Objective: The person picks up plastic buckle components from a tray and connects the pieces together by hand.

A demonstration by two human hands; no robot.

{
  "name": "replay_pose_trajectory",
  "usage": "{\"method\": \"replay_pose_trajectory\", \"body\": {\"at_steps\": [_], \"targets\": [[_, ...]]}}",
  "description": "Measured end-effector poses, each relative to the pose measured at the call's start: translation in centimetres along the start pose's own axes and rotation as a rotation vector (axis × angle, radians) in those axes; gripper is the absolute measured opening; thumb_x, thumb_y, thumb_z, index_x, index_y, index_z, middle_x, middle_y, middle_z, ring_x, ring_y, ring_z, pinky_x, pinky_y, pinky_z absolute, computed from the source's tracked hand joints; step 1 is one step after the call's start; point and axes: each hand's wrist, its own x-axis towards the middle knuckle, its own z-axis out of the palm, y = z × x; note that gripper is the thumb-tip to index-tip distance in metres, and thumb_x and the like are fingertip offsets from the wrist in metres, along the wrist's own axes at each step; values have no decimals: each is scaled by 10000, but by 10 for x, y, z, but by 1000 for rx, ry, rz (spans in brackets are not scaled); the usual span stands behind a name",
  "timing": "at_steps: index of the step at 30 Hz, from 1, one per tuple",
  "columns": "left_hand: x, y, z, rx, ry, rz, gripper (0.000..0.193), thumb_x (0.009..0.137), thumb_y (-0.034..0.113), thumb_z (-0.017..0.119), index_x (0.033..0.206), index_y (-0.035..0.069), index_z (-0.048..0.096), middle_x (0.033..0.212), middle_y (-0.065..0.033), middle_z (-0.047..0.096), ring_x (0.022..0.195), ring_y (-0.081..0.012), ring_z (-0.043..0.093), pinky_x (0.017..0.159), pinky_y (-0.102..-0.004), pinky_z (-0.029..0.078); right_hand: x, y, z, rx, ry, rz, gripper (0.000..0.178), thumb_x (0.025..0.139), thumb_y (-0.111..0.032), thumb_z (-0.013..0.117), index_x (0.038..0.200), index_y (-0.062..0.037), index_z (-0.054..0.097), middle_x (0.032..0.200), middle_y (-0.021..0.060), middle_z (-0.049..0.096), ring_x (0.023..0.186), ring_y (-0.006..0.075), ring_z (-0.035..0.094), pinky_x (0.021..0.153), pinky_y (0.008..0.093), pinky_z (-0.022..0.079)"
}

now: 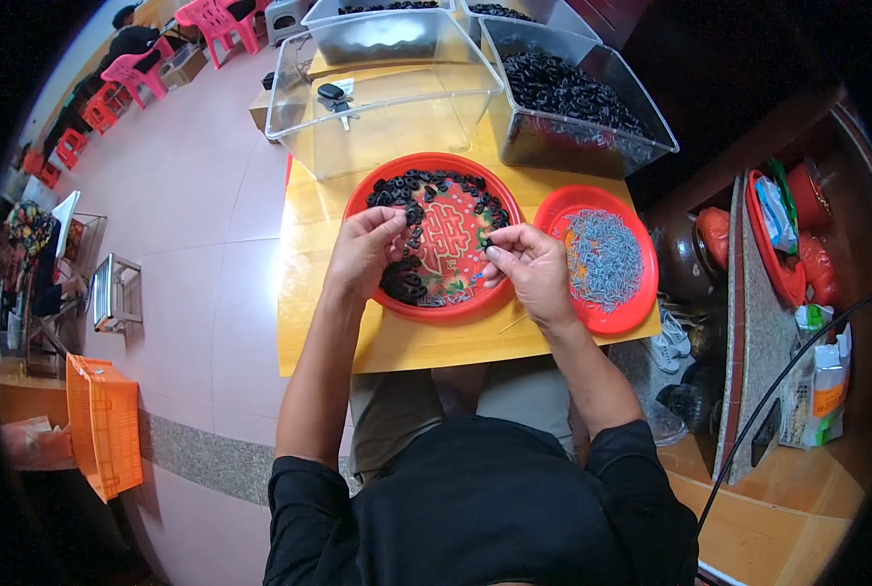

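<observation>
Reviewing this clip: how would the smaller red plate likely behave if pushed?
The smaller red plate, low and wide, would probably slide rather than tip. Its smooth, glossy rim suggests fairly stiff plastic. The slim gray pieces lie loose in a heap, so they would likely shift with a sudden shove.

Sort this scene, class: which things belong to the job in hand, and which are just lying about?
In the job, it seems:
left hand and right hand
black pieces in the round red tray
small grey pins in the smaller red tray

Apparently just lying about:
key fob
orange crate
metal stool
white shoes
</observation>
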Motion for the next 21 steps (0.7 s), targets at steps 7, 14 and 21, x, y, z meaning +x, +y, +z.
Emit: {"method": "replay_pose_trajectory", "body": {"at_steps": [7,14,21], "targets": [[-27,-4,19,-414,-92,-189,68,824,63,588,886,40,572,774,-72,621,654,-112,574,560,-214,460,2,-8,18,40,35,-13,172,835,29,533,1006,47,546,738,69,591,607,110,597,518,221,528],[-42,-12,34,-561,-134,-213,133,817,61,584,938,9,563,797,-85,614,670,-117,565,539,-201,433,-2,-16,32,61,-16,7,113,828,24,550,938,49,558,744,78,599,621,114,603,529,234,530],[-51,-11,40,-688,-175,-251,103,848,107,548,910,25,545,797,-62,574,685,-109,495,517,-182,379,-4,-13,35,136,-37,48,52,813,6,581,860,18,562,696,60,589,569,101,574,494,225,506]]}}
